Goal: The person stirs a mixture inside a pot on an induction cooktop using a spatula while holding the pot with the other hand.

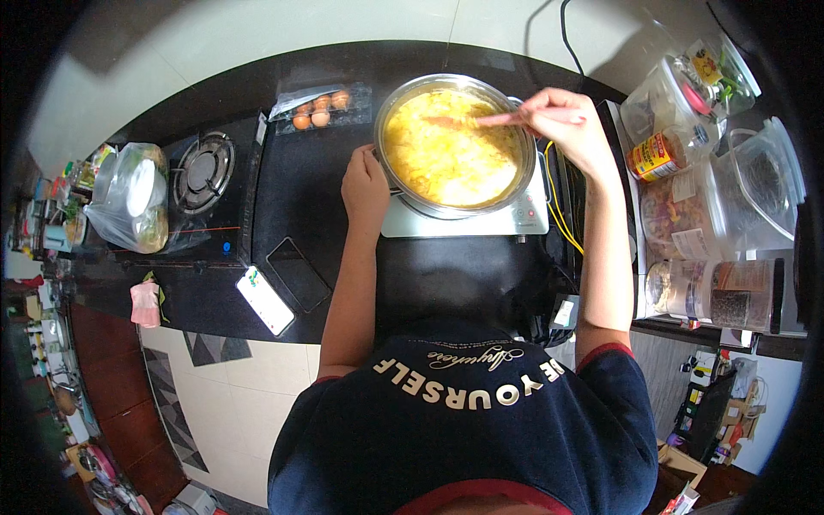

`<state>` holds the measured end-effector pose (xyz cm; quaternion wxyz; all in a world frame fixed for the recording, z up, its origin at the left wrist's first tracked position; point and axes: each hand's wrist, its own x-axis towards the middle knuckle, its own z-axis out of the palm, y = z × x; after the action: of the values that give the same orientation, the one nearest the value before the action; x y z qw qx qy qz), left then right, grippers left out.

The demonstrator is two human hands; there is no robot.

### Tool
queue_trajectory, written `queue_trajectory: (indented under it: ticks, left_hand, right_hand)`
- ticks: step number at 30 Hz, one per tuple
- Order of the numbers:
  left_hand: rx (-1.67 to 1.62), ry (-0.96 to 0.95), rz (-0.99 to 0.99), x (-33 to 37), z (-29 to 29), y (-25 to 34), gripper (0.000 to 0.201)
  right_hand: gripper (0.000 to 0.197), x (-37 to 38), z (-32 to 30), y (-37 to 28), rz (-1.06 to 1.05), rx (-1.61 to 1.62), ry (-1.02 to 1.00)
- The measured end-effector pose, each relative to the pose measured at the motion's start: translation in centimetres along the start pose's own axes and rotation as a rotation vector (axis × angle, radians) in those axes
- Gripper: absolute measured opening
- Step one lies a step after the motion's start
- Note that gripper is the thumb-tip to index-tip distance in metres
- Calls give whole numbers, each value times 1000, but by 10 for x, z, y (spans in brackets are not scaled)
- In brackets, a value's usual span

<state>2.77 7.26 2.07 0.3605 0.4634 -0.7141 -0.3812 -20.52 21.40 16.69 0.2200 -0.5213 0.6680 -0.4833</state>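
While the left hand (pixel 366 184) is curled closed on the near-left side of the pot (pixel 442 79), its fingertips hidden, the right hand (pixel 560 118) pinches the handle end of a utensil (pixel 498 119) between thumb and fingers. Utensil: pinkish-brown, slants leftward from the right hand over the pot's rim, far end in the yellow mix (pixel 455 163). Pot: between the two hands, on a pale hob (pixel 412 226); mix lumpy, pale patches, spread across the pot's width.

Left of left hand: brown eggs (pixel 320 118) in a clear tray, slightly farther forward; beyond them, a gas burner (pixel 204 172), then a clear bag (pixel 129 225) with contents. Nearer the body, left of the left forearm: white phone (pixel 266 302), just beside a dark slab (pixel 302 273); farther left, a pink cloth (pixel 147 306) at the counter edge.

Right of right hand: red-and-yellow labelled bottle (pixel 657 157) among clear tubs (pixel 682 215). Yellow cable (pixel 560 215): between hob and right forearm.
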Motion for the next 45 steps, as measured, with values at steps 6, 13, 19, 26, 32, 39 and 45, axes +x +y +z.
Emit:
queue_trajectory:
  ticks: [6, 13, 19, 26, 32, 39, 45]
  left_hand:
    - [-3, -5, -7, 0, 1, 0, 33]
    - [-5, 11, -1, -1, -1, -1, 33]
    - [-28, -3, -5, -1, 0, 5, 32]
    - [0, 3, -18, 0, -1, 0, 33]
    - [0, 0, -20, 0, 1, 0, 34]
    - [-5, 17, -12, 0, 2, -4, 33]
    - [-21, 27, 1, -1, 0, -2, 33]
  right_hand:
    - [19, 34, 35, 35, -38, -107, 44]
    - [22, 13, 45, 28, 82, -359, -124]
    - [15, -14, 6, 17, 98, -115, -176]
    - [16, 4, -30, 2, 32, -111, -66]
    - [23, 27, -2, 32, 39, -439, 118]
    - [21, 25, -1, 54, 205, -505, 30]
    - [20, 2, -4, 51, 411, -167, -79]
